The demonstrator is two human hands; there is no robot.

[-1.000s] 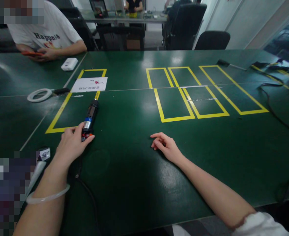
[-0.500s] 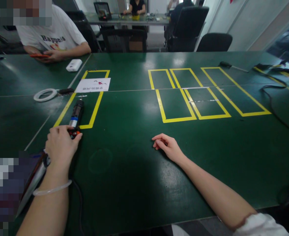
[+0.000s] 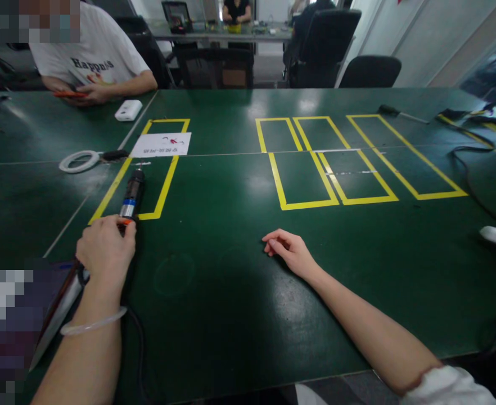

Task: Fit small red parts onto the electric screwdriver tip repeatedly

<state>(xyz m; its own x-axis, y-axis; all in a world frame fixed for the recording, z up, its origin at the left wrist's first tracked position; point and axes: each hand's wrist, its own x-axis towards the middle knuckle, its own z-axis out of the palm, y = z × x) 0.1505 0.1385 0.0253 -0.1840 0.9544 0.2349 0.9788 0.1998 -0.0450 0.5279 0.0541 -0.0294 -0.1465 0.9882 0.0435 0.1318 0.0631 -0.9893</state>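
Observation:
My left hand (image 3: 107, 242) is wrapped around a corded electric screwdriver (image 3: 132, 191) lying on the green table. Its black front end, with a silver and blue band, points away from me, and a bit of orange shows by my thumb. The rest of the body is hidden under my palm. A dark cord (image 3: 138, 337) runs down beside my wrist. On bare tabletop nearer the middle rests my right hand (image 3: 288, 246), with loosely bent fingers somewhat apart and nothing visible in them.
A printed white card (image 3: 161, 144) lies across a yellow tape frame (image 3: 167, 188). Behind it are a white cable coil (image 3: 79, 162) and a white box (image 3: 128, 110). A hand screwdriver (image 3: 403, 114) and cables (image 3: 473, 183) lie right. A person (image 3: 98, 62) sits opposite.
My left thumb has drawn in closer to the screwdriver. A white object has come into view at the right edge. My right hand rests where it was.

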